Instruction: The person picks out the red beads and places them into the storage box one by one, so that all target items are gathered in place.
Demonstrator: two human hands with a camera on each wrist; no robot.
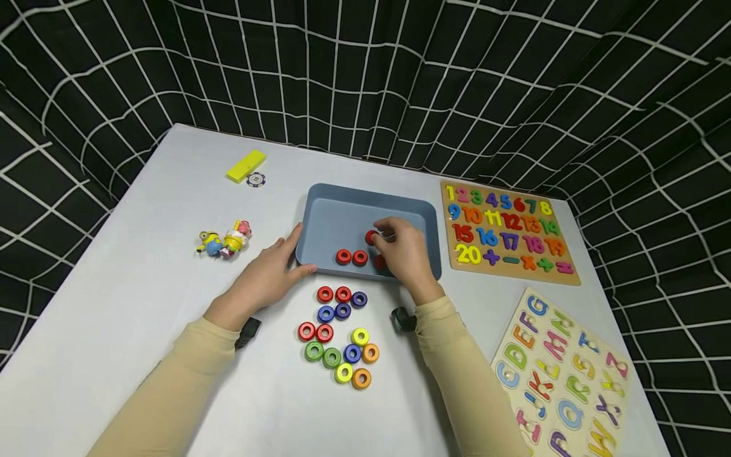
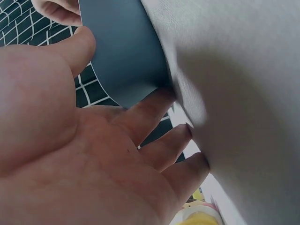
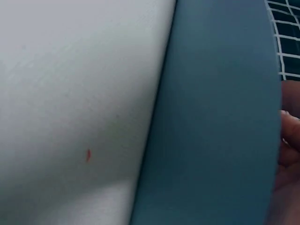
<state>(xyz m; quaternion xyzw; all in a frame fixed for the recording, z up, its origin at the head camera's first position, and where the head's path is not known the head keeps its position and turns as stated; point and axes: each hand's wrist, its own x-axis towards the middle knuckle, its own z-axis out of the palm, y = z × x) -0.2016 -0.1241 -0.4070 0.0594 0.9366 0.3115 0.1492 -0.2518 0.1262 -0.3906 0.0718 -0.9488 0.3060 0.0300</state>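
A blue-grey tray [image 1: 365,212] lies on the white table. My right hand [image 1: 404,251] is over its right half, thumb and index finger pinching a red ring [image 1: 370,237]. Two more red rings [image 1: 351,257] sit side by side near the tray's front wall, and another red ring [image 1: 379,261] is partly hidden under the hand. At the front left corner, my left hand [image 1: 268,276] rests against the tray with fingers spread. In the left wrist view its fingertips touch the tray wall [image 2: 126,51]. The tray's side hides most of my right hand [image 3: 290,136] in the right wrist view.
Loose rings in red, blue, green, yellow and orange [image 1: 361,379] lie before the tray. Small toy figures [image 1: 225,241], a yellow block [image 1: 246,166] and a poker chip [image 1: 256,179] are left. A number board [image 1: 508,231] and letter board [image 1: 562,381] lie right.
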